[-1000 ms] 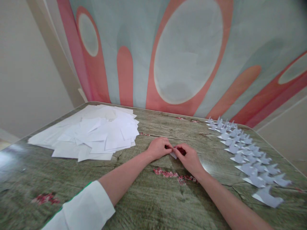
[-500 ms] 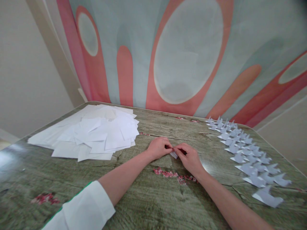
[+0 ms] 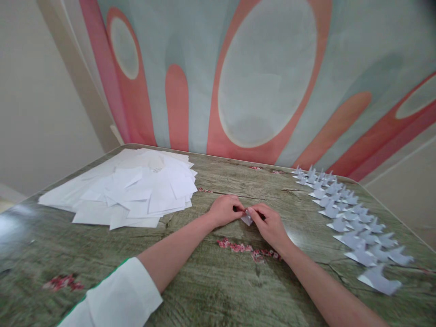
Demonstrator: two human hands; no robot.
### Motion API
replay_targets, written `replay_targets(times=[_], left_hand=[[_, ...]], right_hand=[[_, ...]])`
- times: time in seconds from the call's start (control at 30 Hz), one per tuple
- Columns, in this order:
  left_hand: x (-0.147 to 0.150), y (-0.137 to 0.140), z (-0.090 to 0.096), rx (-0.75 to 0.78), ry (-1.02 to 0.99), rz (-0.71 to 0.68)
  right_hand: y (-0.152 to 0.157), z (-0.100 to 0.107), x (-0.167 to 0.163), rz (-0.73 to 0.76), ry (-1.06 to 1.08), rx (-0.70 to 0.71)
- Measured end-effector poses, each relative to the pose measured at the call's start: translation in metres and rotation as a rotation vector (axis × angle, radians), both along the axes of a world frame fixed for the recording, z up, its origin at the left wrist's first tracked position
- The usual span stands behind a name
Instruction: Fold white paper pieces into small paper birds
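Wall covering in coral, pale blue and white rises behind the far edge of a wood-patterned tabletop. White sheets lie in a loose, overlapping pile of paper that spreads from the far left corner along the left edge. Folded paper birds stand in rows running from the far right corner down the right edge. A white sleeve covers part of the left arm; the right forearm is bare. Near the middle of the tabletop, well apart from both side edges, the right hand and left hand meet at the fingertips, each with thumb and fingers pinched on a small folded paper piece. The piece sits between them, a pale corner showing toward the near side; whether it touches the surface cannot be told, and its finer folds are too small to read. Such close work would seem to call for a light, even pinch: one hand steadying the paper, the other matching the edges before pressing firmly along the crease, without twisting it.
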State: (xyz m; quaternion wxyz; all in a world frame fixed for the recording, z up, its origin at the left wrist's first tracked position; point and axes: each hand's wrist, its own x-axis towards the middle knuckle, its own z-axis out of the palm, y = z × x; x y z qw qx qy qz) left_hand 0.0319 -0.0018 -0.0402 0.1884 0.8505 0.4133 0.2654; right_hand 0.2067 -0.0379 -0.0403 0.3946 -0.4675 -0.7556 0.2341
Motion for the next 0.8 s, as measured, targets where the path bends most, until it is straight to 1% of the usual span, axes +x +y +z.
replay_targets(times=[0.17,0.37,0.53,0.6,0.73,0.8], left_hand=[[0.0,-0.001,0.001,0.003,0.005,-0.002],[-0.001,-0.003,0.004,0.018,0.047,-0.008],[-0.006,-0.002,0.008,0.012,0.041,-0.118],[-0.008,-0.002,0.009,0.004,0.026,-0.138],[-0.008,-0.002,0.009,-0.02,0.002,-0.139],[-0.008,-0.002,0.009,-0.019,-0.012,-0.117]], right_hand=[[0.002,0.0,0.005,0.04,-0.015,-0.003],[0.004,-0.006,0.012,0.063,-0.105,0.048],[0.005,-0.007,0.012,0.062,-0.105,0.043],[0.005,-0.006,0.012,0.061,-0.104,0.044],[0.004,-0.005,0.011,0.055,-0.1,0.051],[0.004,-0.005,0.011,0.05,-0.104,0.05]])
